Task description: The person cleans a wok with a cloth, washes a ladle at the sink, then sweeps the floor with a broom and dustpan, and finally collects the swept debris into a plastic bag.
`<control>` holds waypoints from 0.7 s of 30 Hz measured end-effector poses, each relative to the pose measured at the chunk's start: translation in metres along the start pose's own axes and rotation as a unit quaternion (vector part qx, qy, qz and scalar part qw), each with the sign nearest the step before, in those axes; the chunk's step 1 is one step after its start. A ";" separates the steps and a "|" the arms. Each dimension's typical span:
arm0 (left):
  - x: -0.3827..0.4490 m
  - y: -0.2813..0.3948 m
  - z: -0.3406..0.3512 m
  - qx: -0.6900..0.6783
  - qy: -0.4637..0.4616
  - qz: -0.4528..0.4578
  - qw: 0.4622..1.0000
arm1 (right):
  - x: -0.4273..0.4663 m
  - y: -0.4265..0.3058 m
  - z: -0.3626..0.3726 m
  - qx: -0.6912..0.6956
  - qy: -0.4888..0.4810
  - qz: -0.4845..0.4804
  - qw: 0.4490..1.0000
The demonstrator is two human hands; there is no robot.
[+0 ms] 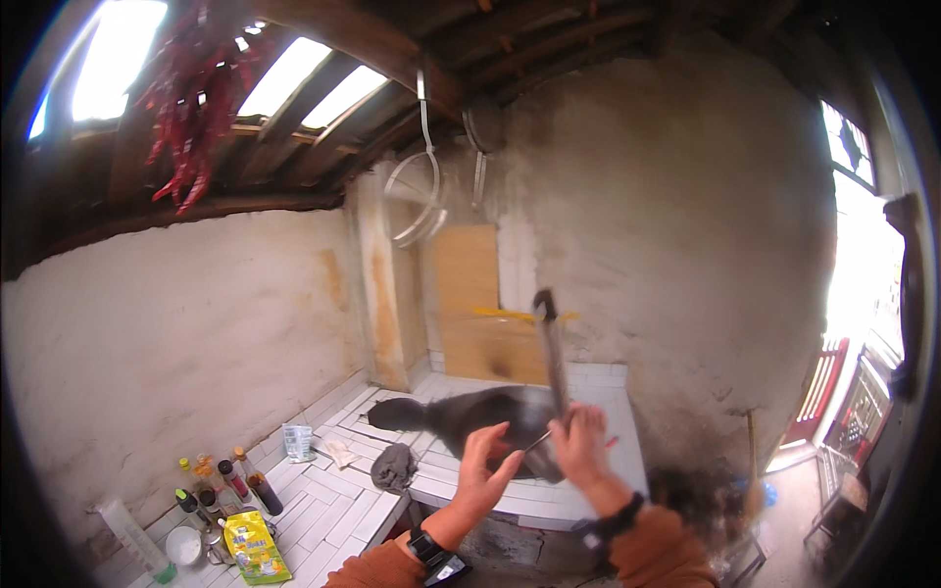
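My right hand (pixel 583 445) is closed around a long-handled utensil (pixel 553 353), whose dark hooked end points up; the grip is blurred. Left of it, my left hand (pixel 481 470) is raised over the stove with thumb and fingers apart, close to a thin dark rod (pixel 540 441) that runs toward my right hand. Whether the fingers touch the rod is not plain. Beneath both hands lies a large dark wok (pixel 470 411) set in the white-tiled stove top. A dark grey crumpled cloth (pixel 394 467) rests on the tiles left of my left hand.
Sauce bottles (pixel 261 489), a yellow seasoning bag (pixel 253 547) and a white bowl (pixel 184 546) stand at the lower left. A small packet (pixel 298 442) is near the wall. Wire rings (pixel 423 184) and dried red chillies (pixel 191 125) hang above. A wooden board (pixel 470 294) leans behind the stove.
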State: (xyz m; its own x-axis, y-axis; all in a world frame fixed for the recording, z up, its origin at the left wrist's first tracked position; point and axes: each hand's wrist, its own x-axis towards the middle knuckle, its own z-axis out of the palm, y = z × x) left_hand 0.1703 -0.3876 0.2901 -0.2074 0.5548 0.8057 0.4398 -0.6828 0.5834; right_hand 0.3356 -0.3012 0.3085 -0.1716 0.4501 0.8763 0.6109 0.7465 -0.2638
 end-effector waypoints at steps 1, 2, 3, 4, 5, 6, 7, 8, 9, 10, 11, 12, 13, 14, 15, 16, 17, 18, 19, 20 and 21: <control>-0.005 -0.010 -0.019 0.010 0.013 -0.015 1.000 | 0.024 -0.004 -0.003 -0.007 -0.012 0.001 1.000; -0.011 -0.023 -0.035 0.007 0.021 -0.016 1.000 | 0.047 -0.009 -0.006 0.014 -0.007 -0.019 1.000; -0.021 -0.037 -0.050 0.030 0.029 -0.038 0.998 | 0.072 -0.016 -0.010 0.032 0.004 -0.040 0.999; -0.034 -0.050 -0.064 0.044 0.033 -0.080 0.995 | 0.097 -0.026 -0.013 0.043 0.016 -0.052 0.998; -0.047 -0.064 -0.079 0.066 0.020 -0.104 0.992 | 0.122 -0.037 -0.016 0.056 0.036 -0.076 0.995; -0.061 -0.079 -0.092 0.085 0.009 -0.129 0.988 | 0.147 -0.048 -0.020 0.050 0.038 -0.082 0.995; -0.074 -0.093 -0.101 0.095 0.012 -0.136 0.986 | 0.173 -0.060 -0.024 0.045 0.042 -0.093 0.994; -0.087 -0.105 -0.111 0.109 0.017 -0.146 0.983 | 0.197 -0.072 -0.028 0.094 0.023 -0.072 0.993; -0.101 -0.116 -0.119 0.116 0.017 -0.171 0.978 | 0.219 -0.085 -0.032 0.143 0.004 -0.055 0.988; -0.111 -0.126 -0.126 0.094 0.030 -0.191 0.977 | 0.241 -0.098 -0.034 0.159 0.011 -0.052 0.986; -0.118 -0.134 -0.132 0.066 0.043 -0.213 0.974 | 0.263 -0.110 -0.036 0.176 0.020 -0.051 0.983; -0.122 -0.140 -0.139 0.037 0.057 -0.236 0.969 | 0.281 -0.122 -0.036 0.186 0.029 -0.067 0.980; -0.125 -0.143 -0.145 0.028 0.066 -0.248 0.966 | 0.300 -0.133 -0.037 0.201 0.036 -0.087 0.975; -0.127 -0.143 -0.151 0.019 0.074 -0.260 0.963 | 0.320 -0.145 -0.038 0.167 0.051 -0.094 0.980; -0.128 -0.141 -0.157 0.002 0.083 -0.275 0.958 | 0.338 -0.156 -0.037 0.139 0.061 -0.089 0.984; -0.127 -0.137 -0.165 0.016 0.080 -0.313 0.946 | 0.352 -0.165 -0.037 0.173 0.054 -0.111 0.977; -0.126 -0.132 -0.173 0.107 0.058 -0.234 0.964 | 0.365 -0.173 -0.037 0.216 0.045 -0.139 0.965; -0.124 -0.126 -0.181 0.192 0.034 -0.166 0.966 | 0.380 -0.185 -0.035 0.233 0.033 -0.122 0.964; -0.124 -0.119 -0.188 0.276 0.010 -0.097 0.956 | 0.394 -0.196 -0.033 0.256 0.023 -0.114 0.960; -0.123 -0.113 -0.196 0.380 -0.008 0.039 0.924 | 0.406 -0.205 -0.032 0.249 0.027 -0.115 0.961; -0.126 -0.106 -0.200 0.354 -0.006 -0.004 0.935 | 0.417 -0.216 -0.031 0.237 0.033 -0.093 0.966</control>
State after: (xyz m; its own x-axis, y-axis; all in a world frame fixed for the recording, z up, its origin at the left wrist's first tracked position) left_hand -0.0250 -0.4799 0.1467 -0.2060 0.5666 0.7979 0.9072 -0.1950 0.3728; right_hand 0.1565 -0.2898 0.7435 -0.1857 0.2653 0.9461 0.1479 0.9594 -0.2400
